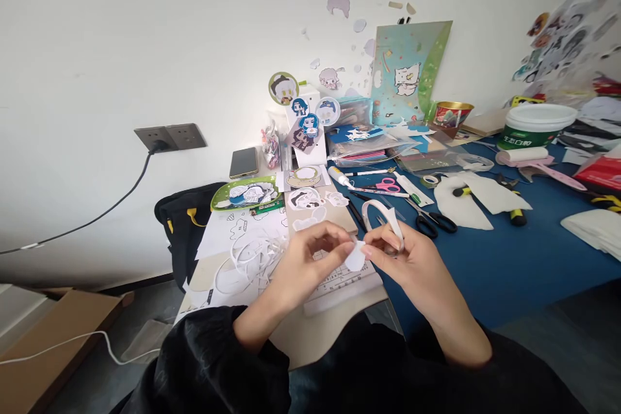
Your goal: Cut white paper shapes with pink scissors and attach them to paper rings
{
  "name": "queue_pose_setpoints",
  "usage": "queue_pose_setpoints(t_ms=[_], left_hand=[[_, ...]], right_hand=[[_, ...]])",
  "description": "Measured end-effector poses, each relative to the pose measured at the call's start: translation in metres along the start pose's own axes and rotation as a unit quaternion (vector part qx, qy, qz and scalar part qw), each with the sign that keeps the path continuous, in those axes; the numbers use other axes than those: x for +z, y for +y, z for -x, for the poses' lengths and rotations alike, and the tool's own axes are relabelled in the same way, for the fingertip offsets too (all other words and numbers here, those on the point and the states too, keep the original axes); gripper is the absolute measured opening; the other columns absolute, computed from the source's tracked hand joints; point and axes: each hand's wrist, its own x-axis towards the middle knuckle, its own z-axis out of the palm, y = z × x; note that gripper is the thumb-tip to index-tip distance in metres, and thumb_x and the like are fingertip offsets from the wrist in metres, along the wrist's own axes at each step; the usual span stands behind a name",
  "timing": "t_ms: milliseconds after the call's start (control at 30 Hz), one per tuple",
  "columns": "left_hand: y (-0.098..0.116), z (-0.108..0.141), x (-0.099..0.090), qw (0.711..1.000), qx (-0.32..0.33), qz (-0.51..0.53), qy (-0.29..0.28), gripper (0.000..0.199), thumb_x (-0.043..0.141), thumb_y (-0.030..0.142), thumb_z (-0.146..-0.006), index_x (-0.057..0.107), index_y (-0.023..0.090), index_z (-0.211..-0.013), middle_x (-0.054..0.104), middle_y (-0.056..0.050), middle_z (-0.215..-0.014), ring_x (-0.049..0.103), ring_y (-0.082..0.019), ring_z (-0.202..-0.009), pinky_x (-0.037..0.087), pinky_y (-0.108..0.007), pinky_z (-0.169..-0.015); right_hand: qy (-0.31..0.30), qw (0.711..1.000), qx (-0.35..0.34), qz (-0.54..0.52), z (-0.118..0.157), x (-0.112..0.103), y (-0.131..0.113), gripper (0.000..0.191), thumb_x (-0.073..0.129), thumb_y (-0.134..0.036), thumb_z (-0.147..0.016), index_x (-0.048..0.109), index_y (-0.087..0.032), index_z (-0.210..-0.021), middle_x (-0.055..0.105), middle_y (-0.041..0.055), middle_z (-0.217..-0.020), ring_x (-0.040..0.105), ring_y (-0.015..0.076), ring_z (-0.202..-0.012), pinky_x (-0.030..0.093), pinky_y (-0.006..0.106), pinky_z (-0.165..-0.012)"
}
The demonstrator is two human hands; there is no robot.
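A small white paper piece is between my two hands, over a printed sheet or pad with a grid. My left hand pinches its left edge between thumb and fingertips. From the other side, my right hand has its thumb and finger closed on the right edge. A curled white strip loops up from the fingers of my right hand; where its end goes is hidden. Left of my hands lies a tangle of white paper offcuts.
Black scissors, pink scissors, a glue bottle and a tape roll lie beyond my hands. A white tub and a pink-handled roller are at right. A phone lies at back left; a black bag hangs beside the table.
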Motion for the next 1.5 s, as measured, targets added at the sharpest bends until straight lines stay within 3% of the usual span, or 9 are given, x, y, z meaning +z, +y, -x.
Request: queue_pose_setpoints(t_ms=[200,300,433,733,867,967,1100,1333,1500], left_hand=[[-0.004,-0.006,-0.003,0.998,-0.016,0.038,0.041,0.014,0.065,0.030,-0.081,0.065,0.018,-0.074,0.062,-0.003,-0.092,0.056,-0.016,-0.085,0.042,-0.024,-0.069],[-0.005,-0.007,-0.005,0.996,-0.048,0.081,-0.004,0.014,0.065,0.028,-0.080,0.067,0.018,-0.071,0.059,-0.005,-0.118,0.054,-0.020,-0.103,0.041,-0.024,-0.074],[-0.006,-0.007,-0.004,0.984,-0.088,0.139,-0.074,0.013,0.066,0.026,-0.079,0.068,0.016,-0.071,0.065,-0.004,-0.098,0.052,-0.011,-0.068,0.037,-0.023,-0.059],[-0.015,-0.007,-0.002,0.972,-0.103,0.205,-0.043,0.011,0.071,0.026,-0.074,0.070,0.015,-0.070,0.068,-0.005,-0.090,0.052,-0.010,-0.063,0.036,-0.022,-0.055],[-0.018,-0.010,-0.004,0.973,-0.076,0.215,0.037,0.012,0.070,0.026,-0.075,0.072,0.017,-0.068,0.070,-0.004,-0.096,0.057,-0.013,-0.073,0.042,-0.022,-0.063],[-0.018,-0.012,-0.005,0.983,-0.033,0.151,0.103,0.012,0.070,0.028,-0.075,0.073,0.017,-0.071,0.070,-0.002,-0.078,0.057,-0.012,-0.068,0.044,-0.023,-0.067],[-0.014,-0.010,-0.001,0.985,-0.021,0.095,0.141,0.011,0.074,0.026,-0.070,0.073,0.016,-0.073,0.070,-0.001,-0.069,0.059,-0.012,-0.060,0.048,-0.025,-0.064],[-0.011,-0.005,0.002,0.987,-0.002,0.128,0.096,0.012,0.076,0.020,-0.068,0.072,0.017,-0.078,0.072,-0.001,-0.067,0.065,-0.013,-0.062,0.053,-0.024,-0.065],[-0.008,-0.004,0.002,0.989,-0.001,0.125,0.077,0.009,0.074,0.019,-0.071,0.074,0.019,-0.080,0.072,0.001,-0.069,0.064,-0.012,-0.065,0.053,-0.022,-0.067]], right_hand=[[-0.035,0.989,0.001,-0.146,0.000,-0.001,0.005,0.037,0.049,-0.042,-0.090,0.041,-0.021,-0.061,0.040,-0.0030,-0.059,0.035,0.0123,-0.056,0.030,0.029,-0.058],[-0.117,0.935,0.048,-0.331,0.000,-0.002,0.008,0.038,0.043,-0.041,-0.091,0.038,-0.020,-0.060,0.033,-0.0038,-0.059,0.024,0.0108,-0.052,0.024,0.027,-0.053],[-0.146,0.871,0.098,-0.458,0.000,0.001,0.012,0.032,0.045,-0.037,-0.091,0.052,-0.017,-0.067,0.034,-0.0041,-0.059,0.022,0.0085,-0.050,0.027,0.024,-0.051],[0.109,0.933,0.017,-0.342,-0.005,0.005,0.022,0.004,0.070,-0.025,-0.079,0.073,-0.023,-0.082,0.057,0.0021,-0.093,0.056,0.0098,-0.068,0.046,0.021,-0.053],[0.180,0.957,-0.137,-0.181,0.012,-0.009,0.011,0.010,0.066,-0.020,-0.083,0.074,-0.025,-0.079,0.058,0.0028,-0.103,0.059,0.0090,-0.061,0.042,0.019,-0.038],[0.093,0.970,-0.217,-0.059,0.025,-0.015,-0.001,0.017,0.063,-0.014,-0.083,0.073,-0.027,-0.085,0.062,0.0016,-0.091,0.059,0.0087,-0.053,0.043,0.019,-0.035],[-0.036,0.988,-0.147,-0.025,0.026,0.000,-0.008,0.012,0.063,-0.017,-0.084,0.072,-0.025,-0.082,0.064,-0.0015,-0.074,0.057,0.0066,-0.043,0.045,0.019,-0.039],[0.013,0.995,-0.063,-0.081,0.004,0.023,-0.003,0.009,0.063,-0.028,-0.082,0.069,-0.025,-0.088,0.066,0.0001,-0.076,0.061,0.0129,-0.057,0.052,0.022,-0.049],[0.033,0.994,-0.044,-0.095,0.002,0.023,-0.001,0.044,0.065,-0.026,-0.081,0.051,-0.029,-0.122,0.065,-0.0017,-0.075,0.059,0.0143,-0.061,0.051,0.025,-0.055]])
